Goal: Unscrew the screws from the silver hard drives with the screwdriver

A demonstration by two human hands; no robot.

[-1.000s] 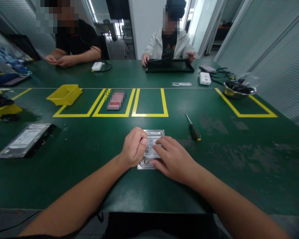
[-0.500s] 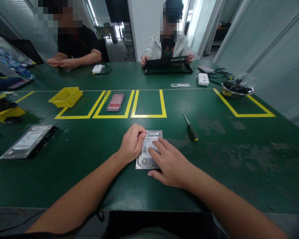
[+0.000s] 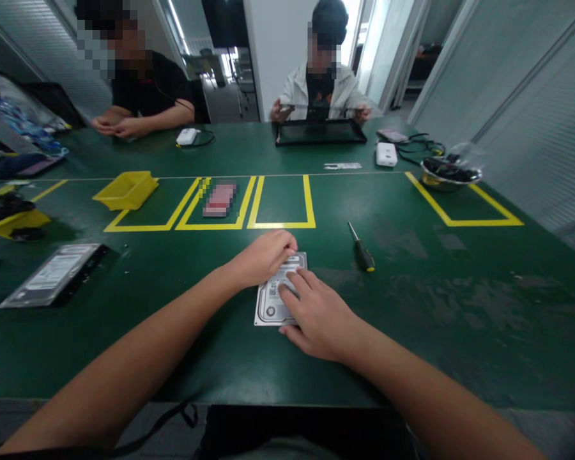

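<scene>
A silver hard drive [image 3: 269, 306] with a white label lies flat on the green table in front of me. My right hand [image 3: 319, 310] rests on its right side, fingers spread over the label and thumb by the near edge. Over the drive's far end is my left hand [image 3: 268, 255], its fingers pinched together. Whatever is between those fingertips is too small or hidden to make out. To the right of the drive lies a screwdriver [image 3: 363, 252] with a dark and yellow handle.
At left lie another drive in a clear sleeve [image 3: 52, 275] and a yellow bin [image 3: 129, 190]. Yellow tape [image 3: 282, 225] marks areas further back, one with a pink item [image 3: 219, 200]. A metal bowl [image 3: 450, 182] stands at right. Across the table, a person holds a black frame [image 3: 321, 142].
My left hand has moved right and slightly away from me along the drive's far end, still pinched. My right hand stays on the drive. The person opposite has lifted a clear sheet from the black frame.
</scene>
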